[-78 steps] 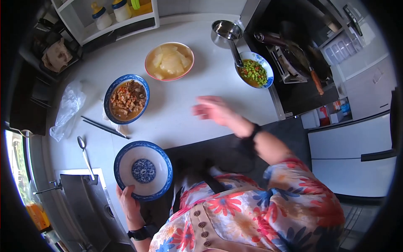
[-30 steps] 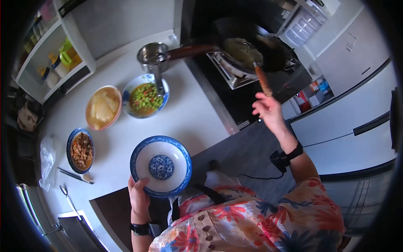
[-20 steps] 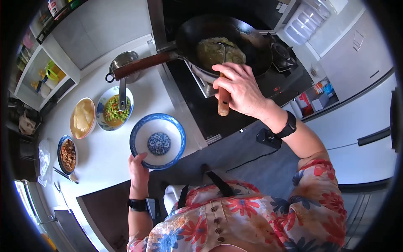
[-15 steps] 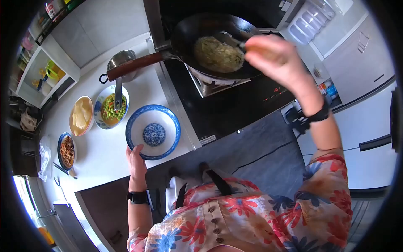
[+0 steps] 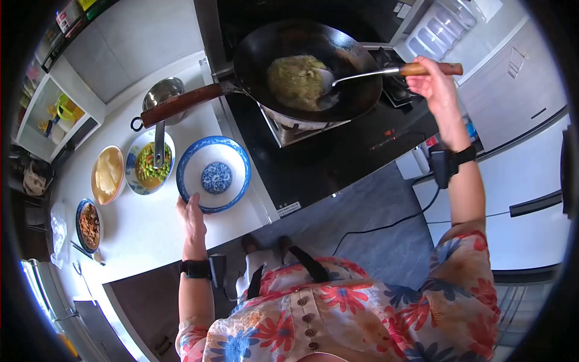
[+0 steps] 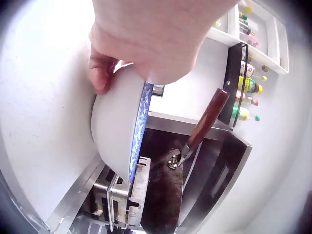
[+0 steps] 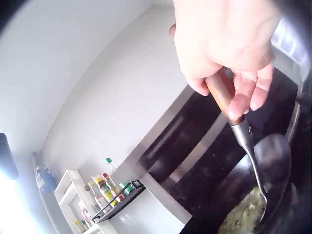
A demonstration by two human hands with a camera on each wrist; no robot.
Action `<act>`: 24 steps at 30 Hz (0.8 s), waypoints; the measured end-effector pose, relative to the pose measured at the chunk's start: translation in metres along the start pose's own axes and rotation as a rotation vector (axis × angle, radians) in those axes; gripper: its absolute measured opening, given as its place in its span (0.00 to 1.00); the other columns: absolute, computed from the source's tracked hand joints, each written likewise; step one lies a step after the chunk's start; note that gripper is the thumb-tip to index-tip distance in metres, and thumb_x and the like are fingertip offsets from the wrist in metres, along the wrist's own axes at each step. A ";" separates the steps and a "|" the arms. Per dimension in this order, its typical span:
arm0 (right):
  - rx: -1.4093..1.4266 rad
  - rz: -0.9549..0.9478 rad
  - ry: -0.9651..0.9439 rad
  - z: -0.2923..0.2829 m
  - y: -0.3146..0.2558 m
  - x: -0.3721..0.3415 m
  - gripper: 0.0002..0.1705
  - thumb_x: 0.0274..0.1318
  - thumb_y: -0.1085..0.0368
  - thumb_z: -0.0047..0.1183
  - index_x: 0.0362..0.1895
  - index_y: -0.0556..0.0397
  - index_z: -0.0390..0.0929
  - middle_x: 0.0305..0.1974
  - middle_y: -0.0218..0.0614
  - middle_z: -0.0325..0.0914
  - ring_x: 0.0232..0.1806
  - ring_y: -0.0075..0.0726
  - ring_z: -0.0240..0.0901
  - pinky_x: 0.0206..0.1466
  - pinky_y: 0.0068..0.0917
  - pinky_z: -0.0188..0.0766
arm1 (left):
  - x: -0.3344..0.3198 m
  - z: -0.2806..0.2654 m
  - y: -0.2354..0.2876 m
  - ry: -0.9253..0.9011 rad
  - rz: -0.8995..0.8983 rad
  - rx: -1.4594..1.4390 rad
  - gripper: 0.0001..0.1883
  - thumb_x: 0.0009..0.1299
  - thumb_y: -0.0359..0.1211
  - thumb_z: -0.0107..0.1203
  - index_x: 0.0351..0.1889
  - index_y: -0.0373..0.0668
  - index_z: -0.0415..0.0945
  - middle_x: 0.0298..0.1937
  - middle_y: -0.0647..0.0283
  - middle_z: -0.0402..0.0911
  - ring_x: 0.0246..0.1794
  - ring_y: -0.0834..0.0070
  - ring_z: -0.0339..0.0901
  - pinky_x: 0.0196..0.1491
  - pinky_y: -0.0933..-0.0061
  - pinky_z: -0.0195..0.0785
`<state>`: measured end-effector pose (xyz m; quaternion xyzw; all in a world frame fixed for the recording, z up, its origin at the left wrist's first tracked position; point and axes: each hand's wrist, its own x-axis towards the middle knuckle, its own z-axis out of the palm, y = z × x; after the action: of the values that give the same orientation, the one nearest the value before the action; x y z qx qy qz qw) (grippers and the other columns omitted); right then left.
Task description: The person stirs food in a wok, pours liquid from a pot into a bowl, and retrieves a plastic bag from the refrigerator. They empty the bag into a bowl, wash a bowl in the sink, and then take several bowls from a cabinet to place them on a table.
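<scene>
My left hand (image 5: pixel 193 216) grips an empty white bowl (image 5: pixel 216 178) with a blue patterned rim, the thumb over the edge. In the left wrist view the bowl (image 6: pixel 114 122) appears side-on, fingers beneath it, near the counter's right end. At the stove, my right hand (image 5: pixel 439 89) holds the wooden handle of a wok spatula (image 5: pixel 369 74). Its metal head dips into the black wok (image 5: pixel 357 75), at the edge of greenish-yellow shredded food (image 5: pixel 292 79). Seen from the right wrist, the thumb and fingers wrap the spatula's handle (image 7: pixel 222 95).
The wok's handle (image 5: pixel 181 105) juts left over a steel saucepan (image 5: pixel 161 92). Below it stands a bowl of green beans (image 5: pixel 151 161) with a utensil handle across it. Farther left are a bowl of pale food (image 5: pixel 108 173) and a bowl of meat (image 5: pixel 88 225).
My left hand has carried the bowl from the sink side toward the stove. My right hand reached the stove, took hold of the spatula and swung its handle out to the right.
</scene>
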<state>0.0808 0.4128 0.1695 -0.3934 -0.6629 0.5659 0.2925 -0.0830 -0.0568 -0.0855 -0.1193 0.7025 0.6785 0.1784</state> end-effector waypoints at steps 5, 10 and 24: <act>-0.056 -0.268 -0.067 0.014 -0.021 -0.007 0.14 0.52 0.62 0.54 0.39 0.58 0.75 0.30 0.37 0.78 0.25 0.30 0.78 0.28 0.21 0.73 | -0.003 0.001 0.014 -0.135 0.034 -0.040 0.13 0.64 0.33 0.49 0.43 0.35 0.69 0.29 0.60 0.75 0.21 0.77 0.73 0.18 0.79 0.68; -0.142 -0.385 -0.062 0.024 -0.013 0.009 0.13 0.53 0.63 0.54 0.41 0.56 0.75 0.35 0.35 0.77 0.27 0.29 0.78 0.30 0.19 0.71 | -0.009 -0.001 0.032 -0.200 0.016 -0.093 0.19 0.67 0.36 0.49 0.50 0.33 0.65 0.30 0.59 0.76 0.21 0.75 0.76 0.19 0.79 0.69; 0.012 -0.351 -0.359 0.076 -0.050 -0.005 0.13 0.53 0.62 0.55 0.40 0.57 0.76 0.33 0.38 0.78 0.26 0.32 0.79 0.29 0.21 0.74 | -0.048 -0.058 0.035 -0.184 -0.021 -0.016 0.25 0.66 0.37 0.52 0.57 0.32 0.61 0.30 0.59 0.76 0.22 0.74 0.76 0.21 0.81 0.69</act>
<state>0.0110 0.3666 0.2042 -0.1640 -0.7590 0.5711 0.2661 -0.0584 -0.1165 -0.0332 -0.0652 0.6763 0.6905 0.2482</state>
